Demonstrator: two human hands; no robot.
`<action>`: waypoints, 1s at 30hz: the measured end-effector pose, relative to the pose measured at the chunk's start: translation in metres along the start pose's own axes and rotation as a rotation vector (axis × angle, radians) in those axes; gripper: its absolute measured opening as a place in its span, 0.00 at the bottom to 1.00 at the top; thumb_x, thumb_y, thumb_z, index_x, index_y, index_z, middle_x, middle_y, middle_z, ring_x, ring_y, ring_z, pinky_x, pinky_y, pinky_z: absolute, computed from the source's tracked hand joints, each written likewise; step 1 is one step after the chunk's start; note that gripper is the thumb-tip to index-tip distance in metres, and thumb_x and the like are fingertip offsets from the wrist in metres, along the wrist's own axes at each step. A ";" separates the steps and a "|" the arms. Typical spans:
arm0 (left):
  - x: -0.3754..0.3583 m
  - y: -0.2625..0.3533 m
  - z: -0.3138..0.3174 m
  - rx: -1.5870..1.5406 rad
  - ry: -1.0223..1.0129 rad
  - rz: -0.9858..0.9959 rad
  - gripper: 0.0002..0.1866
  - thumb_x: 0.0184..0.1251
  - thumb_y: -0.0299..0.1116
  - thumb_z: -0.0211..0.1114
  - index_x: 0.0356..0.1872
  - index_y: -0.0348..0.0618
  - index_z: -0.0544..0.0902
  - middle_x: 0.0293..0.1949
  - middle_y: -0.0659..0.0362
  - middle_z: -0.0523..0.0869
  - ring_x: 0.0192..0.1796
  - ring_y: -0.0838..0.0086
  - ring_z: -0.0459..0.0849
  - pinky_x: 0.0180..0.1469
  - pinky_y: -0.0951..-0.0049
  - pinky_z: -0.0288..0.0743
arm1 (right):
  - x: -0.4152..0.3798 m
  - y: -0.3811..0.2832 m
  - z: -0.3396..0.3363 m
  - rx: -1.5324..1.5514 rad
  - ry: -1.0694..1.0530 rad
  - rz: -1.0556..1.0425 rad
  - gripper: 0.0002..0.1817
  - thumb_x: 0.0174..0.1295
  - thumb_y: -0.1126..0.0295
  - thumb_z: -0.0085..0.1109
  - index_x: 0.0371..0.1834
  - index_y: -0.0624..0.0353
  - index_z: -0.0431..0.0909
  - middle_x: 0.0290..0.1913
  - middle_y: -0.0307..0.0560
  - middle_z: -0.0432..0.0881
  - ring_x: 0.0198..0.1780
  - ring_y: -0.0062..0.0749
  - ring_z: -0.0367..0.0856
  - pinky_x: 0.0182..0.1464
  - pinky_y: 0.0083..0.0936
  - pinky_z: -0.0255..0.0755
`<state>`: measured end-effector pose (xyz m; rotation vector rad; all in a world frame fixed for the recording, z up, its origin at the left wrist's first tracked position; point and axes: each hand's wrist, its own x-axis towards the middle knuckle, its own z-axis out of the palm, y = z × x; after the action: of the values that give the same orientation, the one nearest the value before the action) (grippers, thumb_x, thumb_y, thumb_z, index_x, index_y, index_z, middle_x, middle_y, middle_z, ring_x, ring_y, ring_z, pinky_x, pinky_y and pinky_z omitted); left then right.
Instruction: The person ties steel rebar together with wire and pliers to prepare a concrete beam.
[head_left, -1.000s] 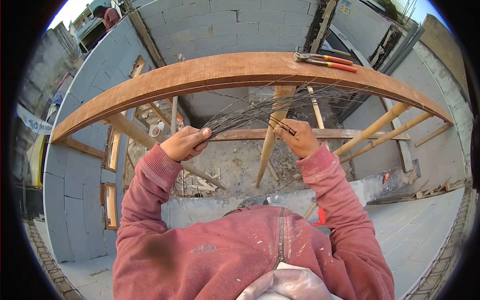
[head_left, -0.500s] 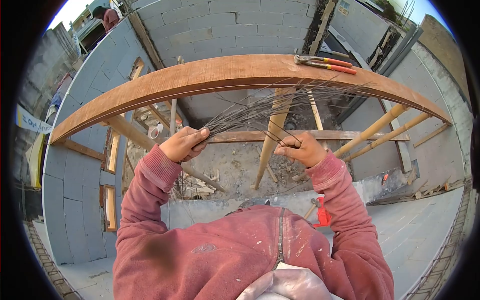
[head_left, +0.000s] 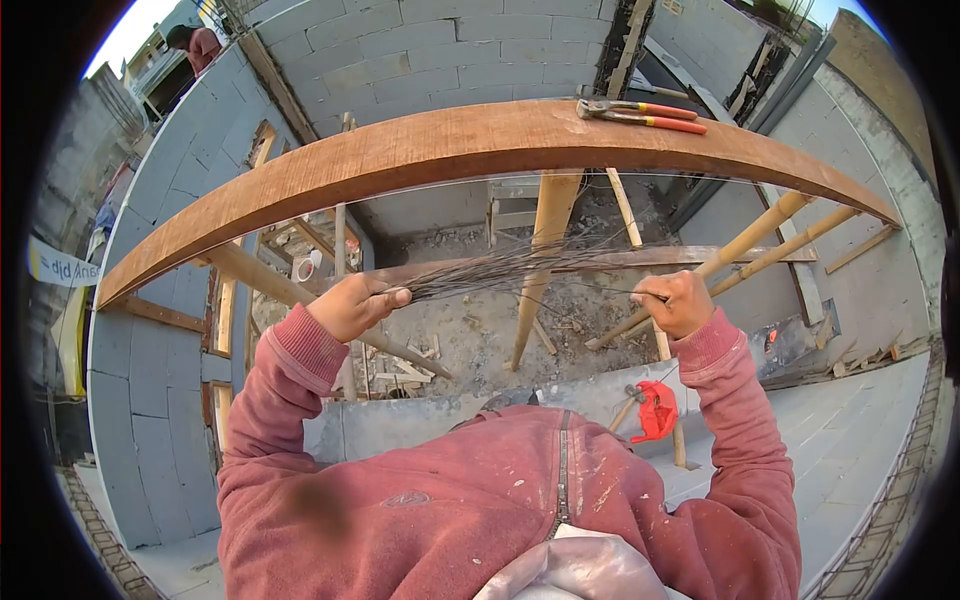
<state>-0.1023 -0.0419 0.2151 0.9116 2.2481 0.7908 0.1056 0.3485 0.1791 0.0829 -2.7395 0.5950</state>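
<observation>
My left hand point(head_left: 355, 305) is closed around one end of a bundle of thin dark wires point(head_left: 470, 275), which spreads out toward the right below the wooden beam. To the right, my right hand point(head_left: 678, 302) pinches a thin wire that runs across from the bundle. Both hands are in front of the long brown beam point(head_left: 400, 150). On top of the beam lie pincers with red and orange handles point(head_left: 650, 115), apart from both hands.
Bamboo poles point(head_left: 548, 250) stand under the beam. A hammer point(head_left: 625, 408) and a red object point(head_left: 655, 410) are near my right sleeve. Grey block walls point(head_left: 160, 400) surround the space. Another person point(head_left: 200, 45) is beyond the left wall.
My right hand has moved right, away from my left hand, drawing a wire out straight. My left hand and the bundle have come slightly lower and left.
</observation>
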 end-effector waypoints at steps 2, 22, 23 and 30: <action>-0.003 -0.023 -0.009 -0.046 0.037 -0.051 0.28 0.71 0.53 0.51 0.19 0.38 0.73 0.15 0.65 0.68 0.21 0.78 0.65 0.24 0.73 0.62 | -0.034 0.043 -0.022 -0.021 0.100 0.208 0.07 0.54 0.68 0.60 0.25 0.59 0.80 0.18 0.48 0.77 0.19 0.37 0.75 0.23 0.28 0.66; 0.019 -0.026 0.140 -1.226 -0.360 0.122 0.23 0.71 0.55 0.49 0.25 0.47 0.67 0.15 0.68 0.65 0.18 0.80 0.66 0.29 0.77 0.63 | 0.083 -0.058 -0.030 1.494 0.717 0.355 0.12 0.70 0.60 0.47 0.40 0.58 0.73 0.25 0.46 0.81 0.12 0.09 0.50 0.13 0.10 0.50; 0.014 -0.034 0.131 -1.280 -0.389 0.125 0.22 0.71 0.54 0.50 0.25 0.48 0.67 0.15 0.70 0.62 0.17 0.83 0.61 0.23 0.81 0.58 | 0.080 -0.040 -0.039 1.457 0.785 0.385 0.13 0.70 0.60 0.48 0.41 0.58 0.74 0.24 0.45 0.80 0.12 0.09 0.50 0.13 0.10 0.50; -0.138 -0.025 -0.004 -0.876 0.338 0.180 0.22 0.57 0.44 0.69 0.33 0.33 0.74 0.17 0.65 0.69 0.15 0.85 0.59 0.16 0.80 0.48 | -0.046 0.023 -0.070 1.464 0.394 0.167 0.25 0.67 0.49 0.48 0.47 0.63 0.74 0.16 0.39 0.72 0.08 0.13 0.50 0.08 0.11 0.47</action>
<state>-0.0329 -0.1613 0.2401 0.5627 1.7556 1.9146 0.1682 0.3973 0.2143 0.0595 -1.4366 2.1901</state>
